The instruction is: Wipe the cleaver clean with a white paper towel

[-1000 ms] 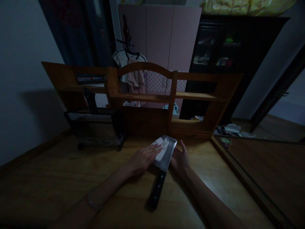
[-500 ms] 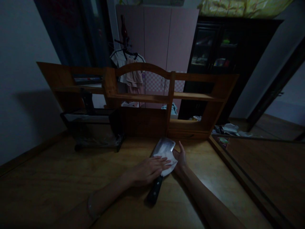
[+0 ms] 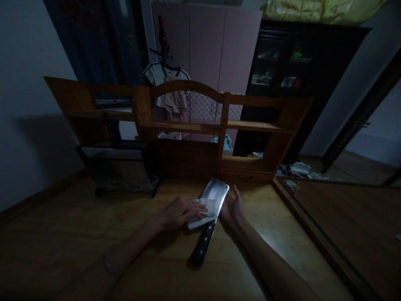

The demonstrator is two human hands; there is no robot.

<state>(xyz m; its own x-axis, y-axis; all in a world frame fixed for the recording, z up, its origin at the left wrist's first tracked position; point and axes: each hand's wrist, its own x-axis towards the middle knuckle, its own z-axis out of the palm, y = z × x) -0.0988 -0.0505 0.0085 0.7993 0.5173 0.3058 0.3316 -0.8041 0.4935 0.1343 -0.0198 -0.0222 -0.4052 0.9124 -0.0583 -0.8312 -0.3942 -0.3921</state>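
A cleaver (image 3: 216,193) with a broad metal blade and a black riveted handle (image 3: 203,243) lies at a slant low over the wooden desk, handle end toward me. My left hand (image 3: 183,212) presses a white cloth or tissue (image 3: 205,209) against the left part of the blade, near the handle. On the blade's right side is my right hand (image 3: 233,208), thumb raised and palm turned up. Its fingers go under the blade and are hidden there, bearing it from below.
At the back left of the desk (image 3: 131,242) stands a dark knife rack (image 3: 119,169) with a black handle sticking up. A wooden shelf unit (image 3: 188,125) runs along the far edge. The raised desk border (image 3: 300,213) lies to the right.
My left hand has slid left with the white cloth, uncovering more of the blade's right side. The right hand stays at the blade, shifted only slightly.
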